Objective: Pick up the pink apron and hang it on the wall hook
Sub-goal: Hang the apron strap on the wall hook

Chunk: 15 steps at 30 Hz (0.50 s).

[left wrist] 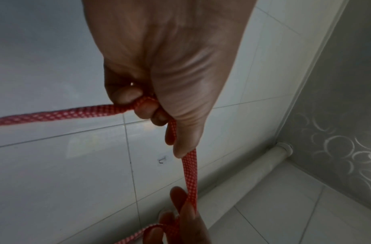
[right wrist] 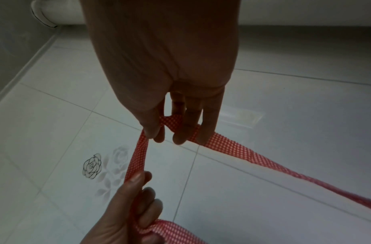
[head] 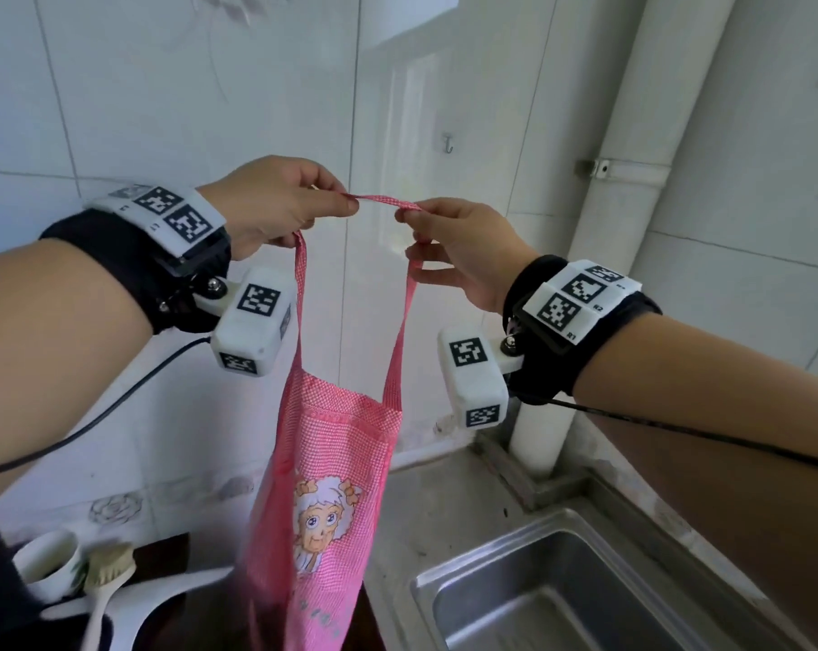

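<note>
Over steel sink (head: 562, 599), pink checked fabric apron (head: 336, 486) dangling by neck strap (head: 379, 201); left hand (head: 275, 204) and right hand (head: 463, 246) both pinching strap taut, small metal wall hook (head: 449, 144) just above right; lift, keep loop spread, drop over hook

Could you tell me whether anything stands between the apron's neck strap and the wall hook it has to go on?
Nothing visible does. The left hand and right hand pinch the neck strap taut between them, and the wall hook sits above and to the right on bare tile. The white pipe stands further right, clear of that path.
</note>
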{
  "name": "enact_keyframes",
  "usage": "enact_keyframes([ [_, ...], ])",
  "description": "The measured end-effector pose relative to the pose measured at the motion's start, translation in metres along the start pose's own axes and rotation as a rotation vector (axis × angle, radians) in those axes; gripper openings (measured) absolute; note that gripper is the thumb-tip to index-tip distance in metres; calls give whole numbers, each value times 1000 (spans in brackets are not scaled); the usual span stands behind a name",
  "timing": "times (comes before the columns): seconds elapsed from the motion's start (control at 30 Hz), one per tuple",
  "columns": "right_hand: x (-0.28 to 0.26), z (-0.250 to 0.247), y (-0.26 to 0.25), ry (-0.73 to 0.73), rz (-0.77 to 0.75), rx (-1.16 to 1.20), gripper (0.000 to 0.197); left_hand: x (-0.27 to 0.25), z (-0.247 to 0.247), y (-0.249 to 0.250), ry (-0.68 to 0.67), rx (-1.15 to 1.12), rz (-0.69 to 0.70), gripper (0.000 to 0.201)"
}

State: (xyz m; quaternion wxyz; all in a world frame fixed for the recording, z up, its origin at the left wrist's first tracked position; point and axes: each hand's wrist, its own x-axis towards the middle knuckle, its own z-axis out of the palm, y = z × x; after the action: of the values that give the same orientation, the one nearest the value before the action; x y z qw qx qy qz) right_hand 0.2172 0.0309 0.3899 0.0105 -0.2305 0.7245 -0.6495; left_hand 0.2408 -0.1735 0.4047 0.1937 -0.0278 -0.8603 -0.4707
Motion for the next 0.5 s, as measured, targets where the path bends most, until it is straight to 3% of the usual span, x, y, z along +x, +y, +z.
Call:
enact_keyframes([
  [0.13, 36, -15, -8, 124, -59, -34, 9, 38, 2, 16, 70, 19, 89, 19],
  [0.27, 72, -31, -13, 240, -103, -93, 12, 76, 10, 26, 163, 76, 246, 17],
  [0.5, 139, -61, -16, 409, -236, -274, 19, 131, 16, 33, 136, 290, 586, 23],
])
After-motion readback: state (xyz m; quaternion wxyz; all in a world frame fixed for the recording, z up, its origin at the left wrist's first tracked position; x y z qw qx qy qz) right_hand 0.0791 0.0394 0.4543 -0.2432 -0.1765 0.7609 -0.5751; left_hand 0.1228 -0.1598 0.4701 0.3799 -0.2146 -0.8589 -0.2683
